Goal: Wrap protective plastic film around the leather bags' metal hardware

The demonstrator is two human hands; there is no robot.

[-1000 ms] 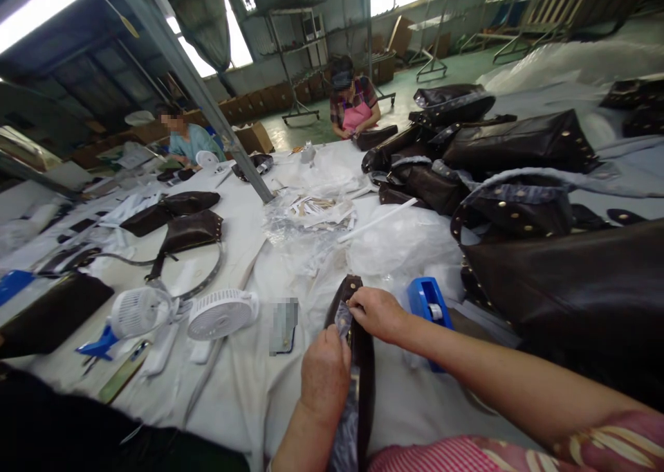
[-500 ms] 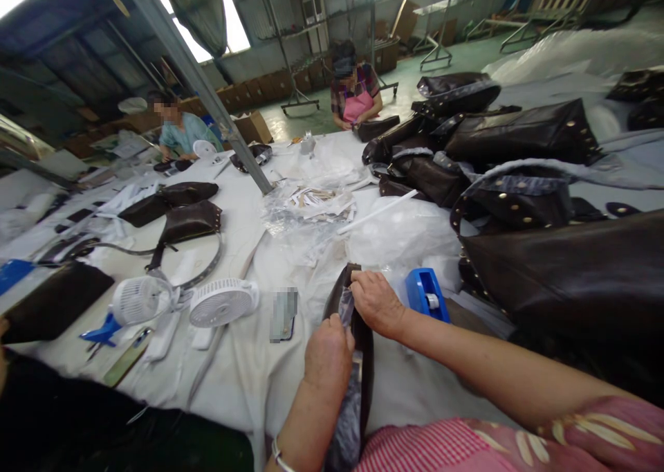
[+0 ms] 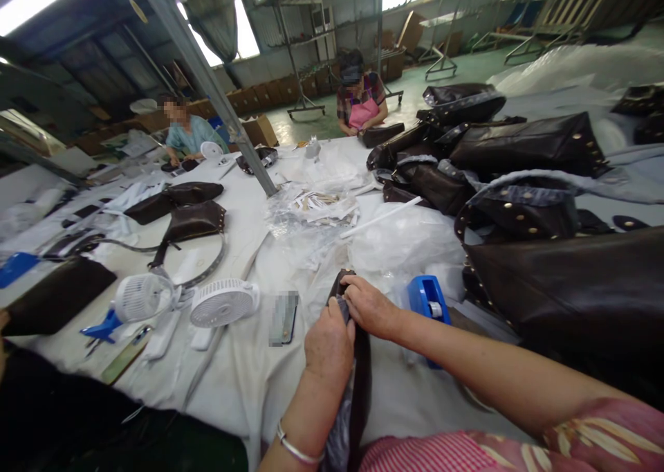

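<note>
A dark brown leather bag (image 3: 362, 389) stands narrow side up in front of me, its far end pointing away. Along its left side runs grey-blue plastic wrap (image 3: 339, 423), which seems to cover a strap. My left hand (image 3: 328, 340) is closed, thumb and fingers pinching the wrap near the bag's far end. Just beyond it, my right hand (image 3: 369, 307) is closed on the leather at that far end. The two hands almost touch, and their fingers partly hide what they grip.
Right of my hands stands a blue tape dispenser (image 3: 428, 299). Studded brown bags (image 3: 565, 278) are piled beyond it. To the left lie a phone (image 3: 284, 318) and white fans (image 3: 224, 302). Clear plastic and paper scraps (image 3: 324, 205) lie ahead, near a metal post (image 3: 223, 105). Two people sit across the table.
My left hand has moved forward along the bag, closer to my right hand. The right hand has shifted slightly left. The whole view has tilted up a little.
</note>
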